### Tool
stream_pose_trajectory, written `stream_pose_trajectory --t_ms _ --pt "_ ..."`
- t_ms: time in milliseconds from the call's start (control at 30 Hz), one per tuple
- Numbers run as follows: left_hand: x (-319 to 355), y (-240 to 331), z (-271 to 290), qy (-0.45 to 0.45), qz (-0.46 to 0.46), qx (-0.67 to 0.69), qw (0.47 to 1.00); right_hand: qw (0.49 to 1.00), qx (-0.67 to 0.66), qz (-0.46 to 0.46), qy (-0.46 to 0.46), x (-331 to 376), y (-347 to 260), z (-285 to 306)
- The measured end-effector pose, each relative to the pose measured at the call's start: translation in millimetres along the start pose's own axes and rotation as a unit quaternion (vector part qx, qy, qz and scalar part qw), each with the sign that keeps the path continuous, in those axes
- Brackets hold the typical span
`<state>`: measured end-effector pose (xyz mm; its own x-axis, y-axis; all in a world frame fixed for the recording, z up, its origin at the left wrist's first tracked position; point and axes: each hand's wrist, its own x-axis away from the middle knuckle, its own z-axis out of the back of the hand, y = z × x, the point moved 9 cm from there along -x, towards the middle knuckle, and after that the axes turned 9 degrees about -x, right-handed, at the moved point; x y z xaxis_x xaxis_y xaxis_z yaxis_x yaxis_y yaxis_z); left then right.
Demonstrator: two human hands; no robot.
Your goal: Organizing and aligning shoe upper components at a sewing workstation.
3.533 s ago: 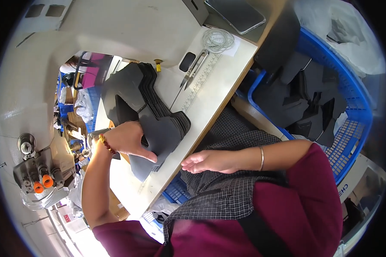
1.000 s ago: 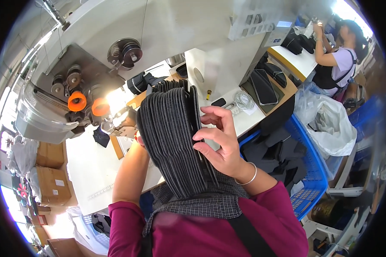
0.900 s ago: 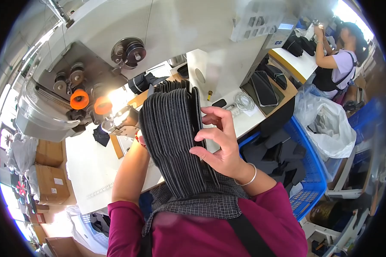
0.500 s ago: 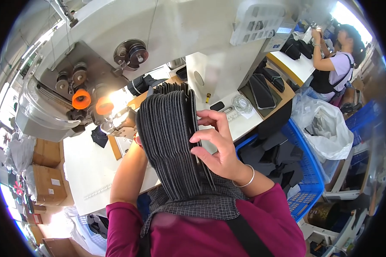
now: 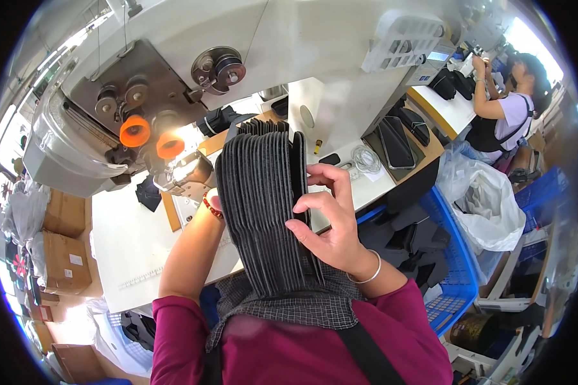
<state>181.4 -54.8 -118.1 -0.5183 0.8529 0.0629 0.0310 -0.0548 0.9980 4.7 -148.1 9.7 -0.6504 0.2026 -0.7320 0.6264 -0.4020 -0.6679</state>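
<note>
A thick stack of dark grey, curved fabric pieces stands on edge in front of my chest, its lower end against my checked apron. My left hand supports the stack from its left side; its fingers are hidden behind the pieces. A red bead bracelet circles that wrist. On the right side, my right hand has its fingers curved and apart, with thumb and index tips at the edge of the stack. A few pieces on that side stand slightly apart from the others.
Above the white table hangs a sewing machine head with orange cups and a lit lamp. A phone and coiled cord lie to the right. A blue basket holds dark pieces. Another person works at the far right.
The view has shifted a little, so the stack and both hands appear slightly farther right. My right fingers stay at the stack's right edge, in nearly the same pose.
</note>
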Motion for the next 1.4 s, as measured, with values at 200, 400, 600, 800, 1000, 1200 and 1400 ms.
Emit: stream_pose_trajectory --t_ms 200,400,600,800,1000,1200,1400 --pt "-4.9 -2.6 -4.2 -0.036 -0.003 0.022 0.999 1.000 -0.008 -0.004 -0.017 1.4 -2.6 -3.9" --pt "-5.8 -7.8 -11.3 -0.073 -0.007 0.044 0.996 1.000 0.000 -0.008 -0.020 -0.5 -6.6 -3.7" --pt "-9.4 -8.6 -17.0 -0.106 -0.013 0.065 0.992 0.999 0.037 -0.003 -0.030 -2.2 -9.7 -5.1" --pt "-6.8 -12.3 -22.1 -0.144 -0.018 0.085 0.986 0.999 0.041 -0.016 -0.011 3.1 -7.9 -8.4" --pt "-2.2 -12.0 -25.6 -0.173 -0.028 0.100 0.979 0.999 0.036 -0.008 -0.006 -0.8 -9.5 -6.3" --pt "6.6 -13.2 -24.4 -0.206 -0.044 0.120 0.970 0.999 0.052 0.000 -0.010 -2.1 -13.3 -8.0" --pt "-5.5 -10.2 -31.2 -0.241 -0.050 0.141 0.959 0.997 0.081 -0.007 -0.012 -2.9 -17.4 -11.2"
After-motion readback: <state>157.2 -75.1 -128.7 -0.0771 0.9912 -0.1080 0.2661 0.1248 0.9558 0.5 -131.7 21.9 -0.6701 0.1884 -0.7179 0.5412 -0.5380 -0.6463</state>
